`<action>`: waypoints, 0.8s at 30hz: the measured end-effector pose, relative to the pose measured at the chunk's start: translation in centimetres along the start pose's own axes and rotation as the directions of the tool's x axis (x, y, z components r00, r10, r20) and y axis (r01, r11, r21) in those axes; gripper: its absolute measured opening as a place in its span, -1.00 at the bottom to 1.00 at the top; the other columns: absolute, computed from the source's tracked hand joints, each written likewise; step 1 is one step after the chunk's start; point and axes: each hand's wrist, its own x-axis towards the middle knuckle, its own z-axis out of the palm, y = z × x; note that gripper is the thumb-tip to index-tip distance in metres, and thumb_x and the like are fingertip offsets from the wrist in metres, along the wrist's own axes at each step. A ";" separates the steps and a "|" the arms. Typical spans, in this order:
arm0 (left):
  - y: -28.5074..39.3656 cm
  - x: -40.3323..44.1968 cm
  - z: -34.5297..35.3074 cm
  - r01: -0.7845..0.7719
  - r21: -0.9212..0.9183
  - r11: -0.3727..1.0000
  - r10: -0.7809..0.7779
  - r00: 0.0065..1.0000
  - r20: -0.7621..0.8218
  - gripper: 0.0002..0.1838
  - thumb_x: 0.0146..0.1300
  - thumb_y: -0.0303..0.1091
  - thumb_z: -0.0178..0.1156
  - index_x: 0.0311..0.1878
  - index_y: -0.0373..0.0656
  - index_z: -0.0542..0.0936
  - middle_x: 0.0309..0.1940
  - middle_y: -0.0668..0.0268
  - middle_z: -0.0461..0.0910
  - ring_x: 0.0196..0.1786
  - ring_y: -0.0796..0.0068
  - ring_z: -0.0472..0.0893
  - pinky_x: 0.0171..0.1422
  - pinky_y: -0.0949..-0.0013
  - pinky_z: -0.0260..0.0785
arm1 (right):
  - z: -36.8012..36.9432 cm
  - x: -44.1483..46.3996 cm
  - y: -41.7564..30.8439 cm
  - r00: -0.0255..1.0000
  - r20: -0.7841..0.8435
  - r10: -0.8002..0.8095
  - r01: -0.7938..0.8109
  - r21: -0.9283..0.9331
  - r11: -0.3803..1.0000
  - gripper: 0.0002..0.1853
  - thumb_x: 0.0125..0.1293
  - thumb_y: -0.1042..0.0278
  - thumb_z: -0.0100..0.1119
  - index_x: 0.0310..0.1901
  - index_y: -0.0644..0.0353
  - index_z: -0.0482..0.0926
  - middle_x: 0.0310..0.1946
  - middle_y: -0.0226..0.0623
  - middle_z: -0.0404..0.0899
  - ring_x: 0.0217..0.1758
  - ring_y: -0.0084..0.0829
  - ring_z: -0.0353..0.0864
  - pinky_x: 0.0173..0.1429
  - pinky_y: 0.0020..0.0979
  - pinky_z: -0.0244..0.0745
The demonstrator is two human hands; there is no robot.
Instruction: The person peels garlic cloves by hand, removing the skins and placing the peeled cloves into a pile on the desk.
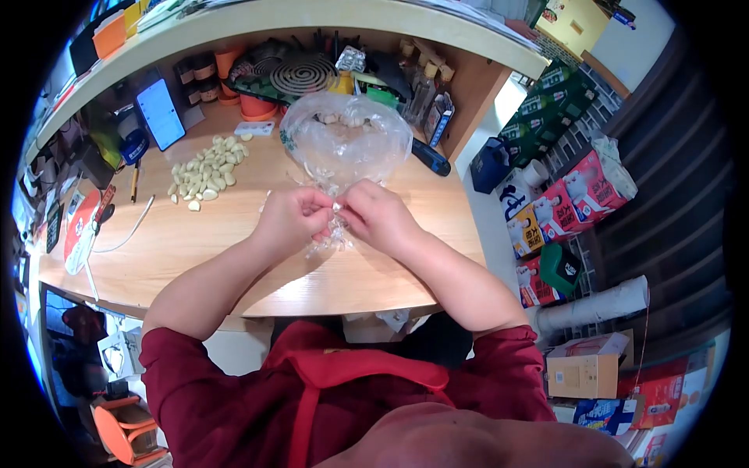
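My left hand point(295, 221) and my right hand point(379, 214) meet over the desk with fingertips pinched together. Between them is a small whitish garlic clove point(337, 207), mostly covered by the fingers. Papery garlic skins point(337, 239) lie scattered on the wood beneath both hands. Just beyond them sits a clear plastic bag point(351, 152), its mouth open, with brownish-white garlic inside. To the left of the bag, a heap of peeled garlic cloves point(209, 168) is spread on the desk.
A lit phone point(161, 115) leans upright behind the cloves. A dark-handled tool point(431, 158) lies right of the bag. Mosquito coils point(303, 74), jars and bottles point(422, 90) line the back under a shelf point(312, 12). A white cable point(131, 232) curls at left.
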 end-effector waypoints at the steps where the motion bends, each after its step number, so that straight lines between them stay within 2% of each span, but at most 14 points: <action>1: 0.0 -0.1 0.1 -0.024 0.006 1.000 0.024 1.000 0.003 -0.88 0.16 -0.55 0.07 -0.26 -0.36 0.54 -0.54 0.32 0.55 -0.54 0.64 0.52 -0.48 0.58 0.37 | -0.1 0.0 -0.2 1.000 0.009 -0.002 0.002 -0.021 1.000 -0.81 -0.01 0.50 0.26 -0.34 0.16 0.46 -0.43 -0.23 0.45 -0.36 -0.20 0.51 -0.33 -0.34 0.43; 5: -0.4 0.2 -0.3 -0.079 0.111 0.991 0.078 0.997 0.011 -0.88 0.18 -0.51 0.06 -0.27 -0.35 0.54 -0.54 0.31 0.56 -0.52 0.64 0.54 -0.46 0.57 0.40 | -0.1 -0.1 -0.8 0.999 0.030 -0.016 0.018 -0.075 0.997 -0.82 0.00 0.46 0.25 -0.35 0.17 0.45 -0.42 -0.21 0.44 -0.37 -0.18 0.51 -0.35 -0.31 0.43; 7: -0.5 0.2 -0.4 -0.089 0.122 0.988 0.089 0.996 0.010 -0.86 0.19 -0.46 0.07 -0.27 -0.32 0.55 -0.52 0.30 0.58 -0.49 0.65 0.56 -0.42 0.56 0.44 | -0.1 -0.1 -0.9 1.000 0.011 0.002 -0.002 -0.052 0.999 -0.82 0.00 0.46 0.25 -0.35 0.17 0.46 -0.42 -0.20 0.44 -0.38 -0.19 0.51 -0.35 -0.31 0.43; 13: -1.0 0.3 -0.3 -0.108 0.036 0.993 0.108 0.994 0.005 -0.88 0.18 -0.47 0.07 -0.32 -0.32 0.54 -0.54 0.32 0.57 -0.50 0.64 0.55 -0.42 0.54 0.44 | -0.3 -0.2 -1.1 0.996 0.031 0.088 -0.090 0.059 0.994 -0.85 0.08 0.40 0.18 -0.34 0.19 0.43 -0.44 -0.17 0.43 -0.37 -0.14 0.50 -0.33 -0.26 0.42; 16: -0.9 0.3 -0.5 -0.155 0.123 0.980 0.155 0.988 0.009 -0.91 0.15 -0.47 0.09 -0.36 -0.31 0.53 -0.56 0.35 0.55 -0.51 0.66 0.53 -0.44 0.56 0.39 | -0.2 0.1 -0.9 0.992 0.046 0.115 -0.119 0.110 0.987 -0.84 0.08 0.41 0.19 -0.33 0.20 0.43 -0.43 -0.17 0.44 -0.37 -0.16 0.50 -0.32 -0.27 0.42; 19: -2.0 0.8 -0.7 -0.248 0.252 0.935 0.266 0.963 -0.038 -0.93 0.11 -0.48 0.11 -0.40 -0.29 0.51 -0.59 0.37 0.52 -0.54 0.68 0.49 -0.48 0.56 0.33 | 0.1 0.4 -1.0 0.983 0.065 0.172 -0.180 0.153 0.972 -0.82 0.08 0.41 0.20 -0.31 0.21 0.43 -0.43 -0.18 0.44 -0.38 -0.18 0.50 -0.32 -0.29 0.42; 24: -0.9 0.8 -0.9 -0.260 0.257 0.931 0.299 0.946 -0.127 -0.94 0.09 -0.48 0.12 -0.42 -0.27 0.50 -0.61 0.38 0.50 -0.56 0.71 0.45 -0.49 0.55 0.30 | -0.1 0.4 -0.9 0.976 0.005 0.219 -0.214 0.250 0.944 -0.79 0.13 0.40 0.18 -0.22 0.23 0.43 -0.40 -0.19 0.46 -0.38 -0.27 0.52 -0.28 -0.37 0.43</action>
